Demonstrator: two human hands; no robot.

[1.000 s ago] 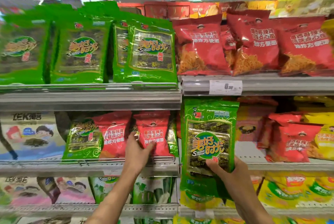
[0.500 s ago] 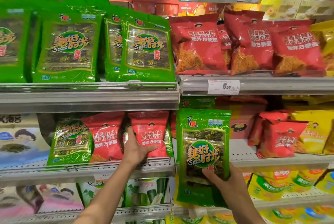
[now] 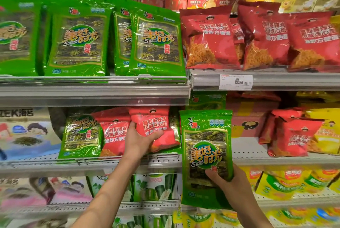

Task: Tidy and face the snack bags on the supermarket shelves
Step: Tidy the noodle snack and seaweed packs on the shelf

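My left hand grips a red noodle-snack bag on the middle shelf, thumb across its front, and the bag is tilted. Beside it stand another red bag and a green seaweed bag. In front of the shelves, my right hand holds a green seaweed bag upright by its lower part, label facing me. The upper shelf carries green seaweed bags on the left and red noodle-snack bags on the right.
A price tag reading 6.50 sits on the upper shelf rail. Red and yellow bags fill the middle shelf at right. Yellow-green bags lie on the lower shelf. A pale cartoon seaweed pack stands at the far left.
My left hand has closed around the red bag and tilted it out from the row. My right hand has lowered the green seaweed bag slightly. The view has moved closer to the shelves.
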